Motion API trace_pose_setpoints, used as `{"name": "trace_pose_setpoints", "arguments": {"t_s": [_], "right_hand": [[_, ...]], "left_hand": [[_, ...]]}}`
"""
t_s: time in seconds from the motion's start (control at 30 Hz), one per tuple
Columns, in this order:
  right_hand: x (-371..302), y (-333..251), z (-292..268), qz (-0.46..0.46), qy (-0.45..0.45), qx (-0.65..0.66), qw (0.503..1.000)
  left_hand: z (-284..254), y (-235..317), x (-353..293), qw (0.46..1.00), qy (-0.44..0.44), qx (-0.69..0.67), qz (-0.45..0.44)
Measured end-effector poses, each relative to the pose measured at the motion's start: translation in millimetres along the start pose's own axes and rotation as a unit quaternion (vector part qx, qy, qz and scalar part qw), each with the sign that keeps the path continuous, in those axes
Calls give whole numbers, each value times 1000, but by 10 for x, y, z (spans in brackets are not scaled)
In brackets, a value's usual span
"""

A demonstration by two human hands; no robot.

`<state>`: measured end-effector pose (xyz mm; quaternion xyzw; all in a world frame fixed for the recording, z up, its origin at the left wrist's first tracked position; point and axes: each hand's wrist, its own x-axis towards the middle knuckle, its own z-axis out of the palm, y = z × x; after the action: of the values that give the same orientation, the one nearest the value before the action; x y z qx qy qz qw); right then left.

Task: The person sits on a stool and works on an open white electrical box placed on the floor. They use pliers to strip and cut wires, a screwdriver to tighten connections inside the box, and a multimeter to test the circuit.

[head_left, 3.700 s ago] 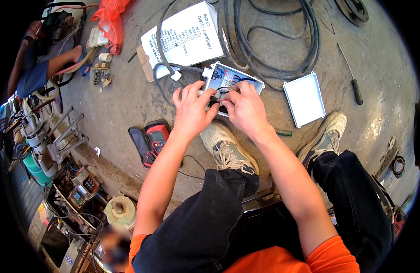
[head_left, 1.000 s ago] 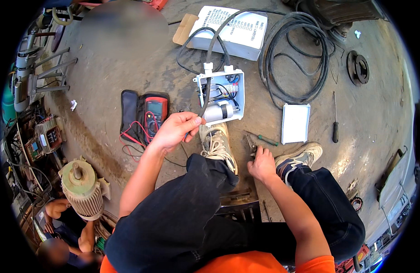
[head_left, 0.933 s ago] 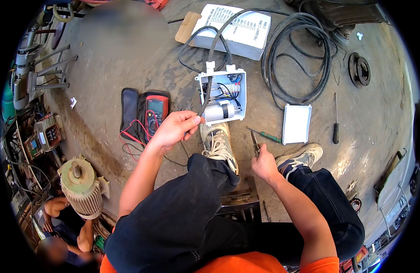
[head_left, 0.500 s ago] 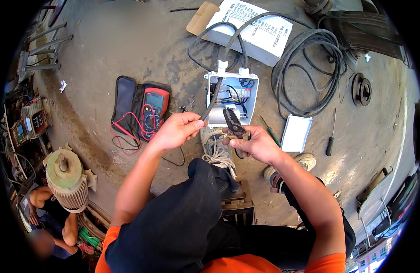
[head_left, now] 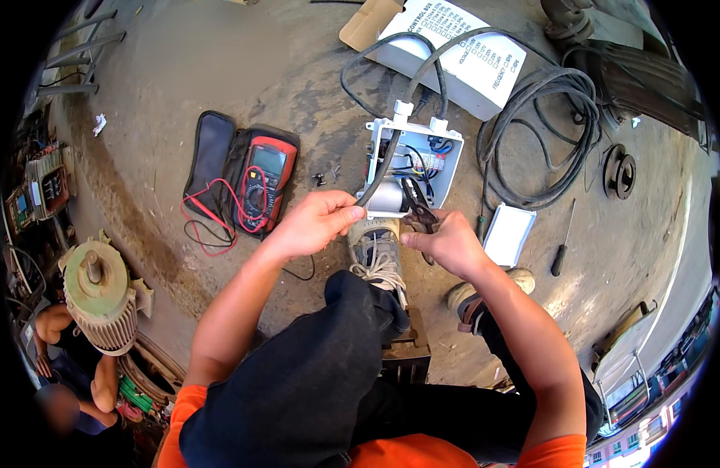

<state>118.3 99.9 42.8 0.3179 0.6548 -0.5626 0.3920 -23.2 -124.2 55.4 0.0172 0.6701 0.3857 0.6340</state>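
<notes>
Between the fingers and thumb of my left hand [head_left: 317,224] is the end of a thick black cable [head_left: 382,170], which runs down through the top of a white control box [head_left: 455,162]. My right hand [head_left: 452,240] is wrapped round a pair of dark pliers [head_left: 419,209]. Their jaws point up at the lower part of the box, beside a silver-white cylinder [head_left: 386,196] inside it. Thin wires and a terminal block [head_left: 430,162] show in the uncovered box. The box stands against the toe of my shoe [head_left: 375,253].
A red multimeter [head_left: 268,175] in its case lies at left. Coiled cable [head_left: 541,195], a white lid [head_left: 510,234], a screwdriver [head_left: 560,257] and a metal pulley [head_left: 619,171] lie at right. Behind is a carton [head_left: 453,66]. A person [head_left: 79,351] sits beside a motor [head_left: 102,292] at lower left.
The view has shifted slightly. My right hand and the pliers have turned a little, the jaws still near the box's lower edge. My left hand keeps its hold on the cable.
</notes>
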Motion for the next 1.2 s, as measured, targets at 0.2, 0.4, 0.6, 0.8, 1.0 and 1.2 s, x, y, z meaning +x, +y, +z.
{"name": "trace_pose_setpoints", "arguments": {"t_s": [0.2, 0.4, 0.6, 0.8, 1.0, 1.2], "right_hand": [[-13, 30, -111, 50, -180, 83, 979], [48, -231, -224, 41, -254, -31, 966], [147, -456, -172, -38, -206, -110, 972], [141, -578, -187, -33, -209, -122, 970], [166, -504, -85, -50, -188, -123, 973], [128, -565, -37, -70, -151, -191, 967]], "left_hand": [[58, -38, -3, 996, 40, 52, 54], [58, -22, -11, 994, 32, 66, 86], [53, 29, -25, 993, 28, 72, 84], [23, 46, -28, 992, 24, 78, 91], [57, 102, -40, 990, 23, 111, 88], [108, 45, -7, 993, 39, 85, 72]]}}
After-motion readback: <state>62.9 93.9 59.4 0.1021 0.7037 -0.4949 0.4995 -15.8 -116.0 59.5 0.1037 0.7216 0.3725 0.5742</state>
